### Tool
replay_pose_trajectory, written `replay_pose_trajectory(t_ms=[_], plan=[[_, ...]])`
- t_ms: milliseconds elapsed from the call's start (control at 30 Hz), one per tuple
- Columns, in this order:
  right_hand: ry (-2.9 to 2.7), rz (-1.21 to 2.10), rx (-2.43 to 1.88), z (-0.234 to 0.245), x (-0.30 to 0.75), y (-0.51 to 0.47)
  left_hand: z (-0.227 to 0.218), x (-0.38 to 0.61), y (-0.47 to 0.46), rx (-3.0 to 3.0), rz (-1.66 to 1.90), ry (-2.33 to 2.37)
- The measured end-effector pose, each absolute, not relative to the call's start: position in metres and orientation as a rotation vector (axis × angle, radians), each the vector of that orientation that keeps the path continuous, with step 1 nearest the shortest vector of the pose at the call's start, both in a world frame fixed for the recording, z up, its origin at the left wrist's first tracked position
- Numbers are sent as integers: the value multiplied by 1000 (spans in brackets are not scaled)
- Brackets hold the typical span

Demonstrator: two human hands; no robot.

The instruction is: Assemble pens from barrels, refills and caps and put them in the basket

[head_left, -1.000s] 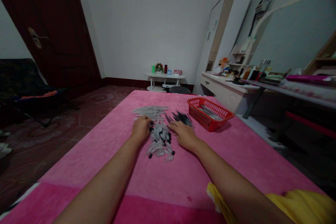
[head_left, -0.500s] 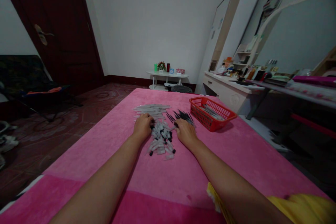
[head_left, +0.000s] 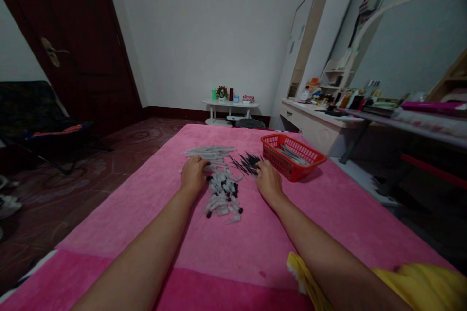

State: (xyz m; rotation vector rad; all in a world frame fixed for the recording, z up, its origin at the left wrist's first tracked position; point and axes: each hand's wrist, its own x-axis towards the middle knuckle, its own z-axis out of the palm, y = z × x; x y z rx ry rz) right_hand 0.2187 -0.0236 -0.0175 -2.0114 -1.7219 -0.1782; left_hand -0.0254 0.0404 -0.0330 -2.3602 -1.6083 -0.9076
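Note:
My left hand [head_left: 194, 174] rests at the near edge of a bundle of clear pen barrels [head_left: 211, 149], its fingers curled; what they hold, if anything, is hidden. My right hand [head_left: 269, 181] is at the right side of a fanned pile of thin black pen refills [head_left: 245, 161]. Its fingertips are bent together against the ends there, and I cannot make out what is between them. Between and just in front of my hands lies a heap of small clear and black pen caps or end pieces [head_left: 223, 192].
A red plastic basket [head_left: 292, 167] with assembled-looking pens [head_left: 293, 154] stands right of the refills. All lies on a pink blanket [head_left: 226, 248]. Yellow cloth [head_left: 423, 284] is at the lower right. Behind are a small white table [head_left: 230, 103] and a cluttered dresser [head_left: 317, 119].
My right hand has shifted right, from beside the caps to the right side of the black refills. My left hand stays near the barrels. The view has turned slightly.

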Motion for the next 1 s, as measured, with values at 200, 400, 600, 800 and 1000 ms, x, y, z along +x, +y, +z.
replay_pose_trajectory(t_ms=[200,400,600,800,1000], plan=[[-1767,-43,-1721,-14,213,-25,-28,-23,37,-2367,-1152,-1605],[-1801,-33,-1665,-13,207,-27,-24,-20,32,-2415,-1217,-1571],[-1825,-34,-1639,-12,207,-28,-25,-18,33,-2449,-1161,-1495],[-1879,-121,-1619,-5,207,-32,-21,-15,30,-2503,-1059,-1370],[-1914,-64,-1506,0,199,-34,-18,-1,22,-2626,-1136,-1229]])
